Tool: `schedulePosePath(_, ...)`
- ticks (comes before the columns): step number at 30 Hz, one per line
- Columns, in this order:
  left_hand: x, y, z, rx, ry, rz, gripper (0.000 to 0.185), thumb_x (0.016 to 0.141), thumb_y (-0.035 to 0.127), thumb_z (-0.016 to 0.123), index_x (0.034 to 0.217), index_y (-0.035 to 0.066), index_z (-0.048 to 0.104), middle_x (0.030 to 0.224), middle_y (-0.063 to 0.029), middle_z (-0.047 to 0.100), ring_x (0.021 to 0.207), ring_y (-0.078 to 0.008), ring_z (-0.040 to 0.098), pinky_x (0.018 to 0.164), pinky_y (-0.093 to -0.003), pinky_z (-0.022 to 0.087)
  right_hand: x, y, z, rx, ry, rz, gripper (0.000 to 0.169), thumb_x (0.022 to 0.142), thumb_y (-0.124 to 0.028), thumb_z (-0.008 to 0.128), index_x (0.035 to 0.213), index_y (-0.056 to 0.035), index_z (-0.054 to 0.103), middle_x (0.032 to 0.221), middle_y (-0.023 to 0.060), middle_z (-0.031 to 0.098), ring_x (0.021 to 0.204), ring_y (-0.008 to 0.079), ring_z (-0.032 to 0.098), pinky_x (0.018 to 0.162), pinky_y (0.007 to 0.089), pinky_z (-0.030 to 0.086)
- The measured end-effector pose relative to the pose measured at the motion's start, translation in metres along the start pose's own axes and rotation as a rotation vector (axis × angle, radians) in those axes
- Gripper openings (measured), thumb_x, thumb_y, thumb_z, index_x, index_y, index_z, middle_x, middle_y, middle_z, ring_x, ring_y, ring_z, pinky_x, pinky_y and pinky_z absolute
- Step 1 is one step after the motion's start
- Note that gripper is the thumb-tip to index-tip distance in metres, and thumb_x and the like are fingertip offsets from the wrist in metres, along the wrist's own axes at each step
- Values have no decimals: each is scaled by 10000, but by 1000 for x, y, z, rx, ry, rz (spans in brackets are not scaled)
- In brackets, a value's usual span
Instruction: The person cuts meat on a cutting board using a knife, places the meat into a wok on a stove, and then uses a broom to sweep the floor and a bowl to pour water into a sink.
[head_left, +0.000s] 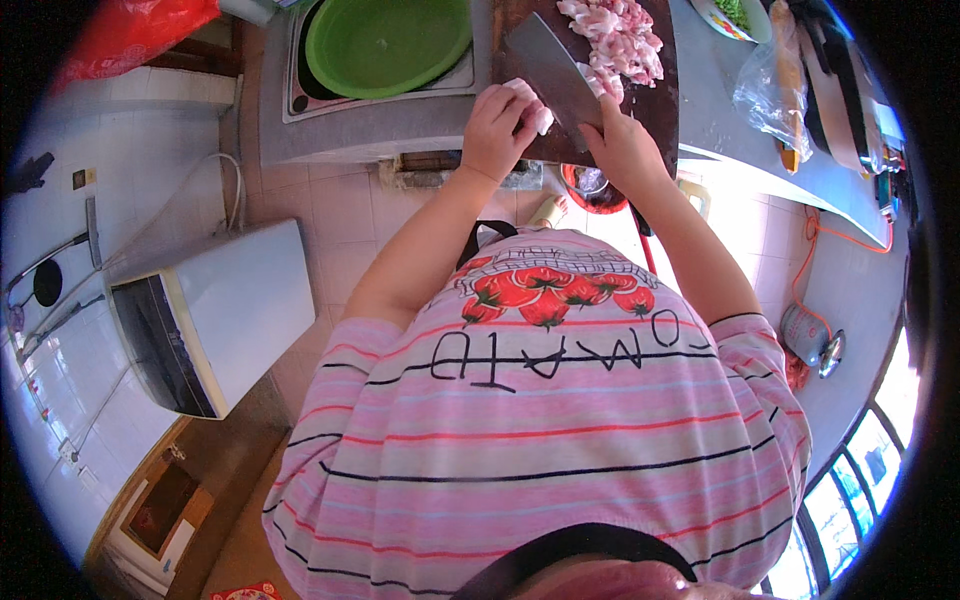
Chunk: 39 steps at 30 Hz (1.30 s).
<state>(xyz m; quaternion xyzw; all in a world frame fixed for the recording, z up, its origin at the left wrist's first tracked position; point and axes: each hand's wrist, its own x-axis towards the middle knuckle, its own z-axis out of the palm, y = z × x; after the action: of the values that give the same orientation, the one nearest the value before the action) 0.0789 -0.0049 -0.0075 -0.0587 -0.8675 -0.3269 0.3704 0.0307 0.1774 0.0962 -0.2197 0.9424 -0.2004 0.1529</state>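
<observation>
A dark cutting board (660, 112) lies on the counter before me. My left hand (499, 124) holds a pale pink piece of raw meat (534, 109) at the board's left edge. In my right hand (626, 142) is the handle end of a wide cleaver (551, 71), its blade lying between the held piece and the other meat. A heap of cut raw meat (619, 41) covers the upper right part of the board, and a few pieces show beside the blade near my right fingers.
A green plastic basin (386, 45) sits over the sink (300, 112) at left. Toward the right are a bowl of chopped greens (750, 26) and a clear plastic bag (765, 90). A red bucket (596, 199) stands below the board, and a white appliance (240, 307) stands at left.
</observation>
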Motion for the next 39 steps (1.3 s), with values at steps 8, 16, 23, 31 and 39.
schedulePosePath(8,4,1,-1,17,-14,2,214,655,66,696,855,62,622,938,-87,596,918,-313,576,805,-389,503,3,-8,5,-97,-53,-61,324,862,-176,577,1071,-4,400,790,255,633,758,443,617,655,524,475)
schedulePosePath(16,0,-2,4,-17,-16,-47,205,649,61,685,840,53,609,960,-90,589,902,-314,573,787,-397,506,-1,-20,2,-247,-166,-67,274,819,-68,557,1042,-11,409,745,221,646,685,358,669,555,453,524)
schedulePosePath(23,3,-1,4,-49,-41,-51,226,642,73,692,858,48,629,947,-106,602,903,-327,577,817,-426,490,51,-16,32,-203,31,-131,309,792,-60,586,1046,-6,418,784,190,666,711,353,681,562,434,543)
schedulePosePath(31,-1,-1,7,-3,-29,-43,231,653,79,689,874,42,633,984,-99,593,940,-324,572,810,-404,500,0,-18,18,-273,-166,-30,594,798,-31,536,1334,46,291,785,194,670,698,354,680,566,450,537)
schedulePosePath(39,-1,-5,5,-30,-54,-16,308,626,88,750,906,46,631,1011,-96,594,941,-326,570,828,-419,481,44,-34,20,-112,-31,-116,286,817,-108,582,1018,-7,406,800,250,649,740,413,655,605,493,518)
